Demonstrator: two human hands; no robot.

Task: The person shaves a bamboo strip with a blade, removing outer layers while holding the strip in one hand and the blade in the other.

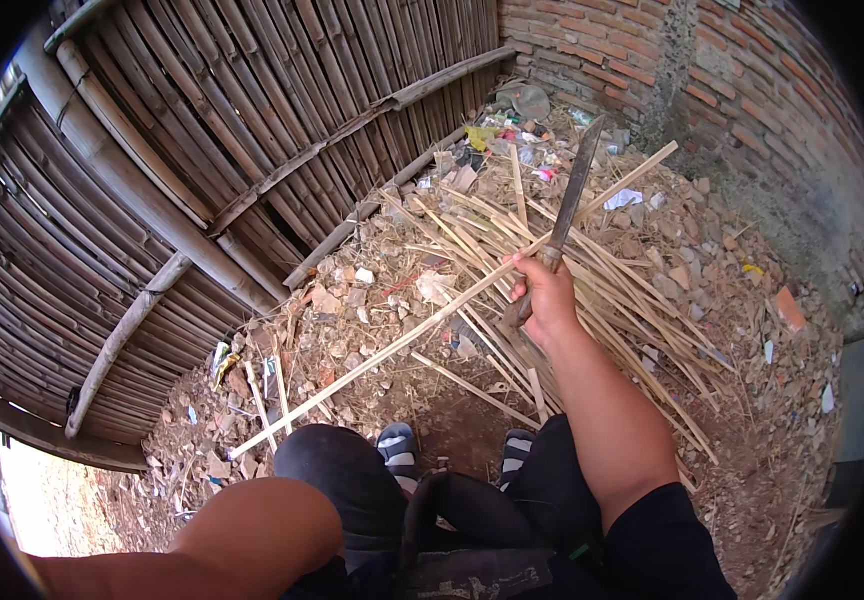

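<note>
My right hand (544, 290) is closed around the handle of a machete (579, 180), whose long dark blade points up and away. The butt of the handle shows below my fist. A long pale bamboo strip (372, 362) runs slantwise past my thumb and fingers, which seem to pinch it too. Its near end hangs low on the left, and its far end reaches beyond the blade. Under my right hand lies a loose pile of bamboo strips (612, 310). Of my left side only the bent arm (252, 525) shows; that hand is outside the picture.
A bamboo slat wall (322, 90) stands on the left, a brick wall (612, 50) at the back and right. Rubble and litter (352, 290) cover the ground. My sandalled feet (399, 450) are close to the pile. A brick piece (790, 310) lies at the right.
</note>
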